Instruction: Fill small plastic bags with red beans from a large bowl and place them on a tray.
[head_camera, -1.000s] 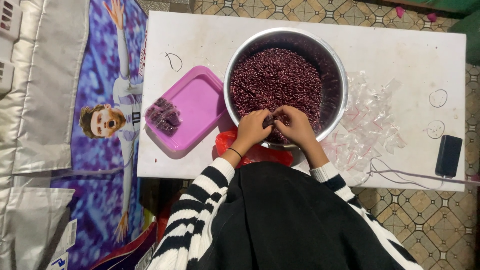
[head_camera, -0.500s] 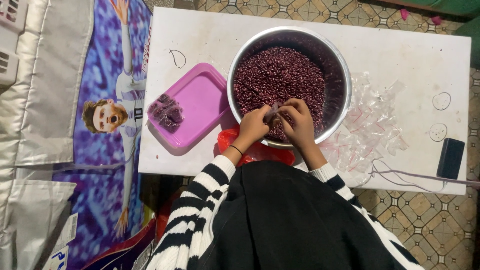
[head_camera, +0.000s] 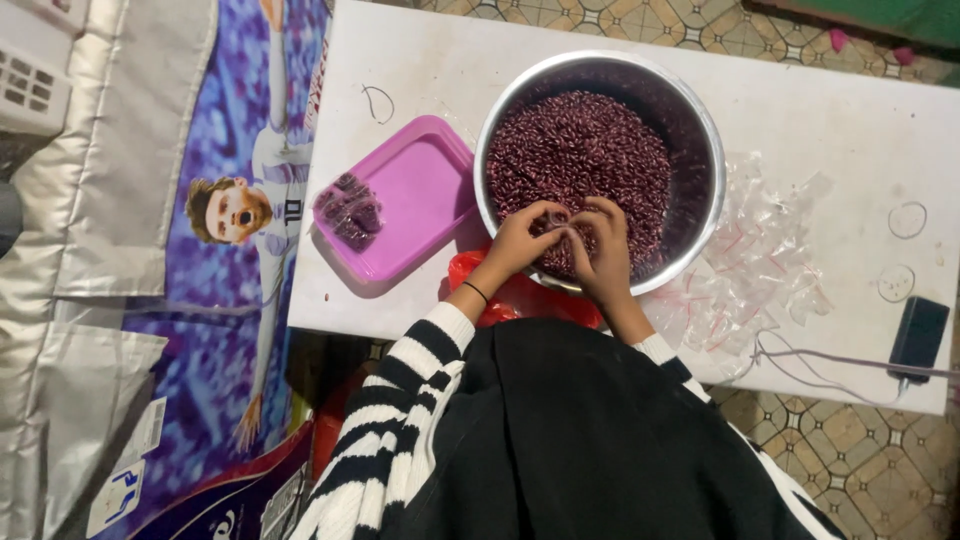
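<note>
A big steel bowl full of dark red beans stands on a white table. My left hand and my right hand meet over the bowl's near side, fingertips pinched together on a small clear bag among the beans. Left of the bowl lies a pink tray with a few filled bean bags at its left end. A pile of empty clear bags lies right of the bowl.
A red plastic bag sticks out under the bowl at the table's near edge. A black charger with its cable sits at the right. A blue and purple printed sheet and silver sacks cover the floor at left.
Both hands have moved a little farther into the bowl and the view has shifted slightly. The tray and the bags stay where they were.
</note>
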